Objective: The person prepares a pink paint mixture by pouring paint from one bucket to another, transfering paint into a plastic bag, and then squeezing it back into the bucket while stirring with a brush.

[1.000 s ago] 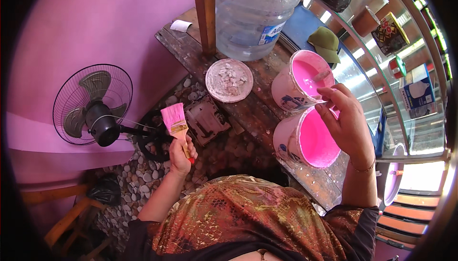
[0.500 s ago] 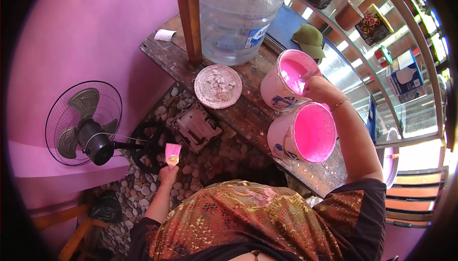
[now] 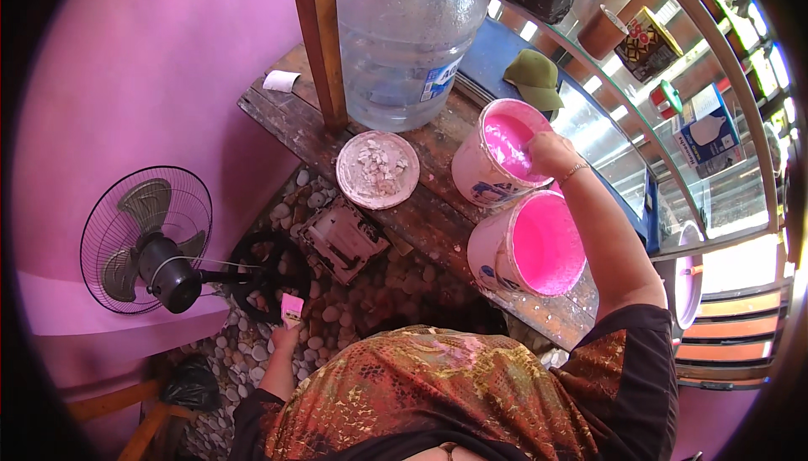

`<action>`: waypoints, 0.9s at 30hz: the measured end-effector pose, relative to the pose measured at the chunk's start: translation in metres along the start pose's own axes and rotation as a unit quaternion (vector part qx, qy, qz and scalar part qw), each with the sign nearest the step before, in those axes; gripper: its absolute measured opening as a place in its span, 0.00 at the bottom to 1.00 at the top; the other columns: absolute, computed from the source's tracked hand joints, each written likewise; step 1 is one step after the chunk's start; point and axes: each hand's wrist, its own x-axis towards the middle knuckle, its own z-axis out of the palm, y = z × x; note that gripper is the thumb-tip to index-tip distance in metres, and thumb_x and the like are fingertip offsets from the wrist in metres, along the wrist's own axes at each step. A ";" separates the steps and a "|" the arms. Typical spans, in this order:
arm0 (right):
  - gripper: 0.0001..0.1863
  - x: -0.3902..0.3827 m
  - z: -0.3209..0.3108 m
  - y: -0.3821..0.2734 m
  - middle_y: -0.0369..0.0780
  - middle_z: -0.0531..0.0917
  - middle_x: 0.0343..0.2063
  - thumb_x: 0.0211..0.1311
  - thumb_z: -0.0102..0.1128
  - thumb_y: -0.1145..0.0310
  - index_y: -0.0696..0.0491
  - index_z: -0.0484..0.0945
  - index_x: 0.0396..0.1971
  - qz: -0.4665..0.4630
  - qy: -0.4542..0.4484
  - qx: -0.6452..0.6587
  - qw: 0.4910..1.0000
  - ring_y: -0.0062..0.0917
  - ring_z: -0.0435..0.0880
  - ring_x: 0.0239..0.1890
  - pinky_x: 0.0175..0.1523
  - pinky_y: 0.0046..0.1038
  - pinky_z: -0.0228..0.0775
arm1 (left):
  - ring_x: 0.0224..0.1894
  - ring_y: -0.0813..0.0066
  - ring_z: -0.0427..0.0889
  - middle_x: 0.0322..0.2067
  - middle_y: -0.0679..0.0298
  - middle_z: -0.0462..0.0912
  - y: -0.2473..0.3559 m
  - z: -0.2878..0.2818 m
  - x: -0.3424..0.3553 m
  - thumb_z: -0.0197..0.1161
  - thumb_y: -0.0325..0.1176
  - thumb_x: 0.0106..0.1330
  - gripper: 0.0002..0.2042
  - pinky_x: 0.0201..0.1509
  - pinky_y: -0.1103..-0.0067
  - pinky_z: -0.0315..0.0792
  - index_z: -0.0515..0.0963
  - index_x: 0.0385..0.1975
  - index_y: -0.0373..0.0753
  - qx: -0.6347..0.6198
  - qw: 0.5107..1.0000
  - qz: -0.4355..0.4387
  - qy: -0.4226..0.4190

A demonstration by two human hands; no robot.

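Note:
My left hand (image 3: 284,340) is closed around the handle of a paintbrush (image 3: 292,306) with pink bristles, held low over the pebbles. At the right, my right hand (image 3: 550,155) reaches over the near rim of a white bucket (image 3: 473,170) and points down into it. Its fingers are curled together, and whatever they hold is hidden. Glossy pink paint (image 3: 507,143) fills part of that bucket. Just nearer, a second white bucket (image 3: 486,252) stands tilted beside it, with smooth pink paint (image 3: 547,242) inside. Both buckets are on a worn wooden table (image 3: 429,229).
A paint-stained lid (image 3: 378,196) bearing white flakes sits left of the buckets. Behind stand a large water bottle (image 3: 396,57) and a wooden post (image 3: 318,40). A black fan (image 3: 172,271) is by the pink wall. An olive cap (image 3: 533,79) lies near the glass shelving (image 3: 640,137).
My left hand has drawn the brush lower and a little left, toward me. My right hand has shifted slightly left and down at the far bucket. The whole view has moved a little.

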 end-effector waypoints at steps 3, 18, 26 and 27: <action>0.18 -0.007 -0.017 -0.008 0.43 0.84 0.36 0.39 0.72 0.58 0.49 0.85 0.34 0.019 -0.027 0.036 0.999 0.37 0.82 0.41 0.46 0.36 0.74 | 0.29 0.63 0.85 0.25 0.55 0.84 0.037 -0.005 -0.028 0.70 0.49 0.45 0.23 0.38 0.72 0.76 0.82 0.29 0.32 -0.038 0.998 0.012 -0.043; 0.13 -0.133 -0.017 0.048 0.37 0.80 0.20 0.66 0.51 0.67 0.61 0.78 0.31 0.089 0.188 0.596 0.775 0.12 0.68 0.13 0.16 0.16 0.58 | 0.16 0.69 0.80 0.17 0.58 0.81 0.058 -0.028 -0.050 0.69 0.43 0.49 0.16 0.21 0.73 0.73 0.82 0.24 0.33 0.009 0.997 0.080 -0.006; 0.10 -0.144 0.022 0.008 0.35 0.79 0.21 0.65 0.54 0.67 0.60 0.79 0.35 0.131 0.280 0.669 0.676 0.14 0.71 0.18 0.23 0.20 0.63 | 0.21 0.69 0.83 0.19 0.58 0.82 0.057 -0.027 0.020 0.66 0.40 0.53 0.13 0.26 0.73 0.75 0.83 0.27 0.34 0.102 0.983 0.151 0.029; 0.10 -0.146 0.025 0.004 0.35 0.79 0.21 0.65 0.54 0.67 0.60 0.79 0.35 0.137 0.282 0.670 0.673 0.14 0.71 0.18 0.23 0.20 0.63 | 0.21 0.70 0.83 0.19 0.59 0.82 0.063 -0.028 0.025 0.66 0.39 0.53 0.12 0.26 0.73 0.75 0.83 0.27 0.35 0.068 0.989 0.129 -0.008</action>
